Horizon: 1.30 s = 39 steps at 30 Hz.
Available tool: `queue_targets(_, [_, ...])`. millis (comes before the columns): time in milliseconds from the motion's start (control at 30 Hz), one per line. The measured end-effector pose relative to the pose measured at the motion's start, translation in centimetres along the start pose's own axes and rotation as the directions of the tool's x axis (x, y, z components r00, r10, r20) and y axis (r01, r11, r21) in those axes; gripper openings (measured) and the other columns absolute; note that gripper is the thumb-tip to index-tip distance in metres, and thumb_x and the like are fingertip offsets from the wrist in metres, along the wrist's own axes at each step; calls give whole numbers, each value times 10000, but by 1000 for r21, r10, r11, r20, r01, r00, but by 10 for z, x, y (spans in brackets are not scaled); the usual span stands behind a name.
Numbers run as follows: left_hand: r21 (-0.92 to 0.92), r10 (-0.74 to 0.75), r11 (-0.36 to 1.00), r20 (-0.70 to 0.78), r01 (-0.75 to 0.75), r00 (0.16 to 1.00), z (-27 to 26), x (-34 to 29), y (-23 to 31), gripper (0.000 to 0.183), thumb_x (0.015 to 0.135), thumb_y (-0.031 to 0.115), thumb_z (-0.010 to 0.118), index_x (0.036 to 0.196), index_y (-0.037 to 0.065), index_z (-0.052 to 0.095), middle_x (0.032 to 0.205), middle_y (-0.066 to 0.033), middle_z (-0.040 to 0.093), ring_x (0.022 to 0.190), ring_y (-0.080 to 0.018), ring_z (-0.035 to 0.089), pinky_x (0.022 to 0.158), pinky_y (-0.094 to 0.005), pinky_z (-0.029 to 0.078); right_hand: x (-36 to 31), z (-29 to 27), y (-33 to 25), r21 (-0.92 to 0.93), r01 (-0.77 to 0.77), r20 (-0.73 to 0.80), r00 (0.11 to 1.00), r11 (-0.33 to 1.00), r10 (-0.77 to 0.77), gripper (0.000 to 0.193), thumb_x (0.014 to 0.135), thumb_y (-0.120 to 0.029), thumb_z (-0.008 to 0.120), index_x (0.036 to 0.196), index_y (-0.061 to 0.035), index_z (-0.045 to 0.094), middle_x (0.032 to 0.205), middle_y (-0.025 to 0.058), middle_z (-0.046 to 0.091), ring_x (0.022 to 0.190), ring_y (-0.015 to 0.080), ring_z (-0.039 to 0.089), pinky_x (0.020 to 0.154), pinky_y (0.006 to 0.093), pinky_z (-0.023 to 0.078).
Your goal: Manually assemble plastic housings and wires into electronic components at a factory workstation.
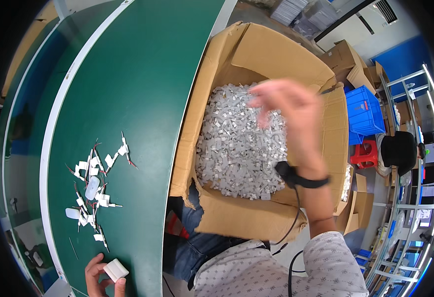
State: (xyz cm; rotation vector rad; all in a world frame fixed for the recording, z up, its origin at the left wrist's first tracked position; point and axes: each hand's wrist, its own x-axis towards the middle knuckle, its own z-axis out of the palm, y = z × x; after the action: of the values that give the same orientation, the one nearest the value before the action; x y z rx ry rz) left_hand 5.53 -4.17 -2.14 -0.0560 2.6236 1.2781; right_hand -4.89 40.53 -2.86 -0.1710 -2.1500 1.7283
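At the near edge of the green table, my left hand [98,278] is closed on a white rectangular block [116,270] with ridges, held between thumb and fingers. My right hand [288,101] is raised over a large open cardboard box [271,47], blurred by motion. Its thumb and fingers are apart, and nothing shows between them. Inside the box lies a deep heap of small white plastic pieces [241,143]. Up the table from my left hand is a loose cluster of small white parts with thin wires [91,180], among them translucent oval pieces [92,188].
A white rail [53,123] borders the far left of the green table [133,84]. The box stands against the table's right edge, its torn flap [246,218] near my lap. To the right are blue crates [365,111], a red stool [364,154], a seated person [399,151] and shelving.
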Motion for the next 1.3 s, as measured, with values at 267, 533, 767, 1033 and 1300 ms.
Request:
queue_targets(267, [104, 33, 994, 12, -34, 999, 4, 4, 7, 362, 873, -27, 725, 1214, 7, 610, 1360, -132, 595, 1135, -222, 626, 872, -301, 555, -97, 22, 326, -836, -149, 192, 823, 529, 536, 153, 831, -205, 691, 880, -69, 737, 933, 156, 731, 896, 358, 701, 789, 454, 559])
queue_targets(533, [132, 28, 991, 12, -29, 1000, 3, 6, 8, 365, 877, -35, 716, 1222, 6, 601, 1362, -142, 583, 1151, -234, 621, 877, -310, 568, -92, 59, 325, -631, -136, 265, 888, 764, 377, 140, 809, -139, 642, 901, -83, 732, 882, 148, 719, 839, 373, 681, 755, 473, 549])
queue_targets(767, [165, 33, 986, 4, -33, 999, 6, 10, 12, 354, 876, -25, 720, 1212, 20, 617, 1360, -139, 583, 1143, -232, 624, 850, -300, 576, -92, 80, 345, -665, -143, 179, 922, 733, 343, 204, 796, -132, 653, 952, -96, 778, 953, 174, 730, 862, 374, 692, 766, 433, 560])
queue_targets(1033, [199, 48, 978, 32, -53, 998, 5, 10, 15, 366, 869, -12, 726, 1218, 22, 618, 1362, -130, 579, 1158, -241, 611, 891, -318, 559, -102, 83, 338, -572, -315, 100, 889, 757, 446, 221, 801, -120, 602, 927, -106, 783, 904, 152, 744, 846, 370, 704, 766, 438, 564])
queue_targets(1300, [190, 35, 981, 24, -39, 999, 7, 13, 17, 368, 866, -20, 723, 1218, 27, 622, 1358, -127, 577, 1166, -246, 609, 914, -329, 561, -100, 82, 341, -599, -220, 99, 934, 770, 343, 215, 803, -94, 618, 975, -71, 745, 836, 153, 739, 768, 323, 725, 726, 412, 572])
